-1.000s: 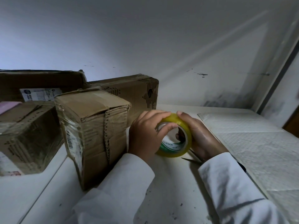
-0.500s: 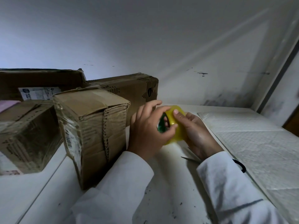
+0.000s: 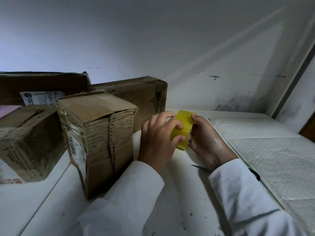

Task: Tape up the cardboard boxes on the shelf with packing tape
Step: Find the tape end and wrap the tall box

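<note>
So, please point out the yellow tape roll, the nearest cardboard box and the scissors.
yellow tape roll (image 3: 183, 127): head view, on its outer band.
nearest cardboard box (image 3: 100, 142): head view, on its front face.
scissors (image 3: 200, 167): head view, on the blade tip by the right wrist.

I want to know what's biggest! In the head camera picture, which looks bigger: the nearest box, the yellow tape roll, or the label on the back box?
1. nearest box, though closeness to the camera helps.
2. label and yellow tape roll: too alike to rank.
</note>
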Available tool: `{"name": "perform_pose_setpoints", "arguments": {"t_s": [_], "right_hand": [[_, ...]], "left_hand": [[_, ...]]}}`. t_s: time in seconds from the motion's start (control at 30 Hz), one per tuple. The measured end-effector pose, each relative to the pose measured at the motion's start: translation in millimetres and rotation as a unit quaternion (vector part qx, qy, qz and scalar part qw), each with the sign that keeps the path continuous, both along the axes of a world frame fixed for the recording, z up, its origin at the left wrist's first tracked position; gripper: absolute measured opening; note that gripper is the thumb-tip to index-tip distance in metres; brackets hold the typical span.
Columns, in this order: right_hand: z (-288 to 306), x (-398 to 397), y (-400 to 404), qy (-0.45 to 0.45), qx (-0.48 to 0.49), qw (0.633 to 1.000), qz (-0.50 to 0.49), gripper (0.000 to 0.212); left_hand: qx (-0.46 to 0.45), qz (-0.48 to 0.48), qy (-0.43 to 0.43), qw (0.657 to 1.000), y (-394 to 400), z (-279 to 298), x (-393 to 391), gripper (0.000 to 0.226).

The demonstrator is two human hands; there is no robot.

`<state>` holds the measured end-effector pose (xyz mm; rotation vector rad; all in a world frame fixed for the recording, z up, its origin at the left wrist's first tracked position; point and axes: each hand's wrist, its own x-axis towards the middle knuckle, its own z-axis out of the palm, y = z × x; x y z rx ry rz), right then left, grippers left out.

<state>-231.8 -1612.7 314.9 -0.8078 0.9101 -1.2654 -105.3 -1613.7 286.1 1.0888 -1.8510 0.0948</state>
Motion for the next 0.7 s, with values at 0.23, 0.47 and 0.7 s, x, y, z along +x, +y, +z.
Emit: {"name": "perform_pose_setpoints", "arguments": {"t_s": [0.23,0.47,0.7], "right_hand": [[2.2,0.6,1.2,-0.124,-0.023,0.992,0.025,0.020],[-0.8,6.1,0.1,-0.069,-0.071,0.995,-0.012,0.029],[-1.3,5.3,-0.7,-0.114,-0.077,0.990,0.011,0.025]], "left_hand": [[-0.018,-0.001,0.015,1.000,1.8,-3.2,-7.6,0.031],[-0.019,0.025,0.037,0.999,1.2,1.0,-2.5,0.040],[-0.029,0.004,0.082,0.996,0.6,1.6,-2.2,0.023]]}}
